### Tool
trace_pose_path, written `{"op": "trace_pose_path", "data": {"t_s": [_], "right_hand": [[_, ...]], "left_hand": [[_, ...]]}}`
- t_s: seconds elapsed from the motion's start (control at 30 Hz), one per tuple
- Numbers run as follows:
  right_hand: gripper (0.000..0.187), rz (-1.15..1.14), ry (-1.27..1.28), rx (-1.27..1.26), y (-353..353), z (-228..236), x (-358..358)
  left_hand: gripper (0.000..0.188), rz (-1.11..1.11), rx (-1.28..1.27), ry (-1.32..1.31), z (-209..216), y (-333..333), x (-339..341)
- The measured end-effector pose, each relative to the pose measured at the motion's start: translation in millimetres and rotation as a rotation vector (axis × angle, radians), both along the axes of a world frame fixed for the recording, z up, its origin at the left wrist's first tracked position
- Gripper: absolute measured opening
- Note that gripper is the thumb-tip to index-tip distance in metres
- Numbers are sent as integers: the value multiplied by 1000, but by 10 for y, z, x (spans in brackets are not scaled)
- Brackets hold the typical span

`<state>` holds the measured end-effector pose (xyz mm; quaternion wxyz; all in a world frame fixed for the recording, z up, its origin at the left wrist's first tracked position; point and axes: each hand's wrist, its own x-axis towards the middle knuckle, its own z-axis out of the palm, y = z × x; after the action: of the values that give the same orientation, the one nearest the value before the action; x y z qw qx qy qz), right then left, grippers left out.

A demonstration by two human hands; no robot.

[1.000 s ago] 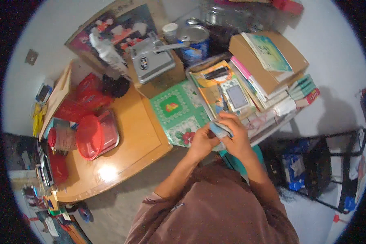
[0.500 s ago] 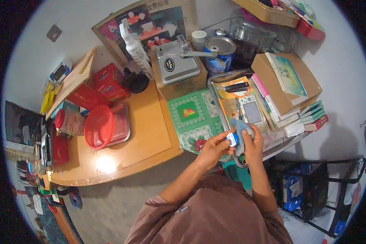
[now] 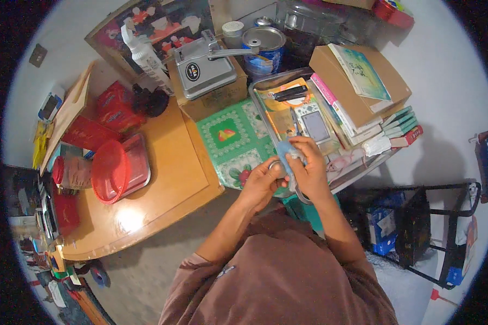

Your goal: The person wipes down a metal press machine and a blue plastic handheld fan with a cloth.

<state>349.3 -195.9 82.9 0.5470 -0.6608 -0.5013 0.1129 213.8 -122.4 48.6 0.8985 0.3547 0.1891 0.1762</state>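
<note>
My left hand (image 3: 259, 187) pinches a small round object (image 3: 276, 164). Its edge looks silvery now, while most of it is hidden by fingers; what kind of thing it is I cannot tell. Closed around a light blue cloth (image 3: 286, 153), my right hand (image 3: 311, 172) presses the cloth against the round object. Both hands meet above the near edge of a metal tray (image 3: 270, 128). In that tray, close to the right hand, lie a black stapler (image 3: 290, 92) and a white device with a grey screen (image 3: 315, 125).
A green patterned mat (image 3: 206, 127) lies left of the tray. Behind it, a grey crank machine (image 3: 209, 70) stands on a cardboard box. Books and a brown carton (image 3: 336, 81) fill the tray's right side. A red basket (image 3: 111, 172) sits on the wooden table (image 3: 171, 162).
The blue cloth has come up against the round object, whose blue-and-white face no longer shows. My hands have drawn closer together. The whole view has shifted, with things appearing further left and higher.
</note>
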Motion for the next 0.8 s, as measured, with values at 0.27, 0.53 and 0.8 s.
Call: {"op": "trace_pose_path", "data": {"t_s": [0.27,0.53,0.8], "right_hand": [[28,-114,-35,35,-56,182,-68],[40,-26,-306,-55,-44,55,-322],[35,-100,-330,-1,-12,-5,-282]], "left_hand": [[47,37,-362,-198,39,66,8],[40,179,-362,64,74,-17,4],[44,-83,-9,-77,-139,104,-234]]}}
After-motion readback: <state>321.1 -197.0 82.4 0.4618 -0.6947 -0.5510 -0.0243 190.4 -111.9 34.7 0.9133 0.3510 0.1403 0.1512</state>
